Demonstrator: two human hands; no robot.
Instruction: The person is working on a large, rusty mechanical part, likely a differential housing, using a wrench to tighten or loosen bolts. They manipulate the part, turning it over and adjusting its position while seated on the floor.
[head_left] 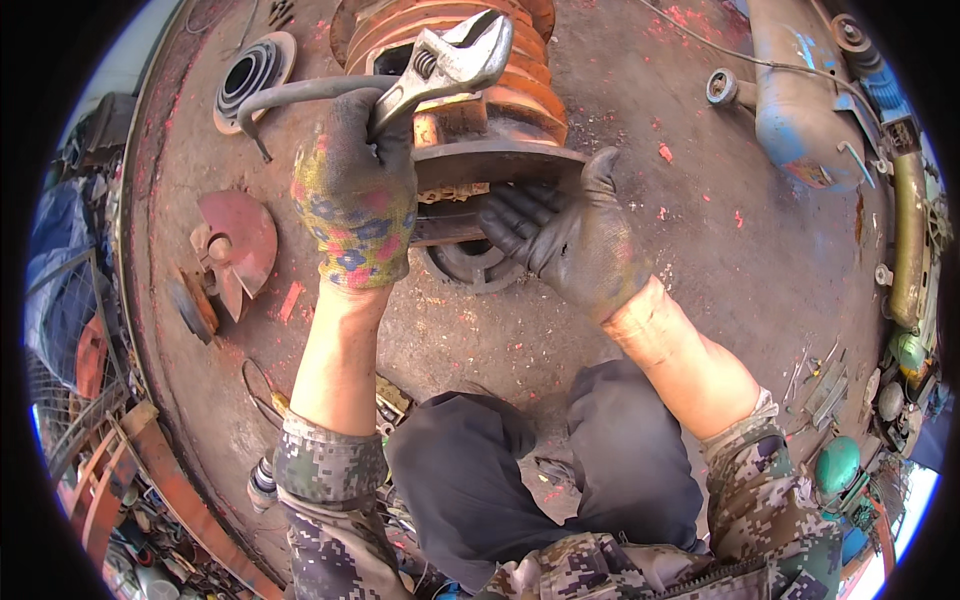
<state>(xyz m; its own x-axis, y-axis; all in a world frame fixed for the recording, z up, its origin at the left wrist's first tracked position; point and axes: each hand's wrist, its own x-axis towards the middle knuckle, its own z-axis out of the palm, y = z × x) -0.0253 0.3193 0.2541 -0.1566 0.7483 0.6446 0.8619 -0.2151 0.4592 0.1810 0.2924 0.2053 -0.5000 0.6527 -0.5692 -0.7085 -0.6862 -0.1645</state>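
Note:
An orange ribbed motor housing (pixel 530 95) lies in front of me, its dark round end flange (pixel 500 158) facing my hands. My left hand (pixel 358 190), in a dark-palmed, flower-patterned glove, is closed around the handle of a steel adjustable wrench (pixel 455 65), whose jaw points up and right above the housing. A bent grey rod (pixel 300 92) runs leftward from the same fist and hooks down at its end. My right hand (pixel 580 235), gloved too, reaches to the flange's lower right with thumb apart and fingers stretched out. Its fingertips are partly in shadow against the flange face.
A round ringed cover (pixel 245 85) and a reddish fan-like disc (pixel 240 245) lie at left. A grey-and-blue cylindrical tank (pixel 795 100) is at far right. Scattered tools (pixel 825 390) and a green rounded part (pixel 838 463) lie right. Rusty steel beams (pixel 180 490) stand lower left.

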